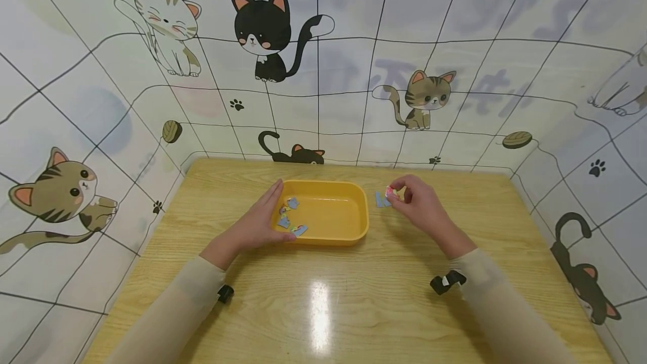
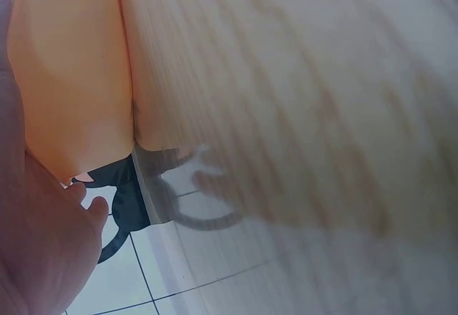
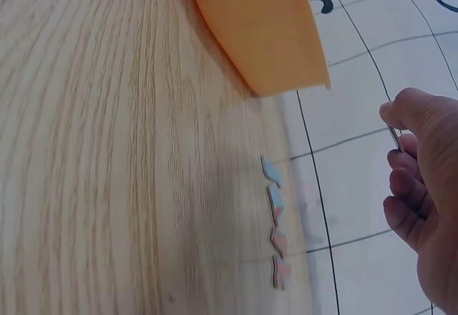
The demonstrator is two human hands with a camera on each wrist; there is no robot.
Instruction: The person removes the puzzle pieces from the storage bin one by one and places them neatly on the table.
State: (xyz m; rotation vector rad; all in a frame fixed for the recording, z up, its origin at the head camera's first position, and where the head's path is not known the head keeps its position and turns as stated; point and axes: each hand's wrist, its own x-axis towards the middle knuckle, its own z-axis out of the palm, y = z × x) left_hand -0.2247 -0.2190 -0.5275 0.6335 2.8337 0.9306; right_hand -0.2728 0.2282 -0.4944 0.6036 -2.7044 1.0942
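A yellow tray (image 1: 328,241) stands on the wooden table, with several small blue-and-yellow puzzle pieces (image 1: 283,222) gathered at its left end. My left hand (image 1: 256,221) rests against that end, its fingers extended along the left wall and its thumb by the front rim. To the right of the tray, my right hand (image 1: 417,201) pinches a thin pink puzzle piece (image 1: 390,193) between thumb and forefinger. The right wrist view shows this piece edge-on, held above a row of several flat pieces (image 3: 274,204) on the table.
The wooden table (image 1: 323,291) ends at the back against a white cloth (image 1: 343,128) with black grid lines and cartoon cats. This cloth also rises at the left and right sides. A black strap (image 1: 447,282) sits on the right sleeve.
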